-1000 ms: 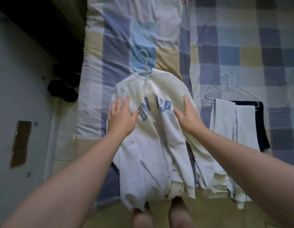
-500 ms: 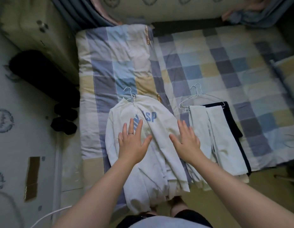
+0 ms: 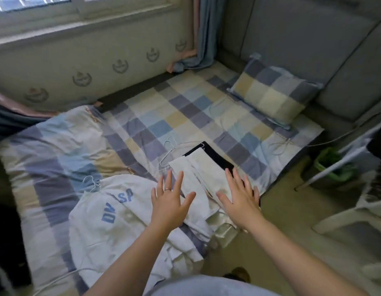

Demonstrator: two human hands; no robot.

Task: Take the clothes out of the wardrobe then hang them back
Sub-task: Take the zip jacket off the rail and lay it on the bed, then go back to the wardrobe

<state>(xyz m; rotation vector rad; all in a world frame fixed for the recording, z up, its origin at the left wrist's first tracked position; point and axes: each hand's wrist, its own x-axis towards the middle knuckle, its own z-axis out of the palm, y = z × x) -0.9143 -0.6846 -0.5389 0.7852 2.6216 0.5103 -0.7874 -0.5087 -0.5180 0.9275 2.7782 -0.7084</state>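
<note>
A white hoodie [image 3: 112, 223] with blue letters lies on the checked bed on a wire hanger [image 3: 91, 184]. To its right lie folded white trousers [image 3: 198, 174] over a black garment [image 3: 215, 154], on white wire hangers [image 3: 172, 150]. My left hand [image 3: 169, 205] hovers with fingers spread over the hoodie's right edge, a ring on one finger. My right hand [image 3: 240, 197] is spread over the lower part of the white trousers. Neither hand holds anything.
A checked duvet [image 3: 53, 150] covers the bed's left side, and a checked pillow [image 3: 275, 92] leans on the grey headboard [image 3: 313, 39] at right. Another wire hanger [image 3: 281, 146] lies near the bed's edge. A green bin [image 3: 332, 165] and white furniture legs [image 3: 352, 216] stand on the floor at right.
My head has lifted, showing the window wall and pillow. Both hands came off the hoodie's chest and moved right, the right hand now over the white trousers.
</note>
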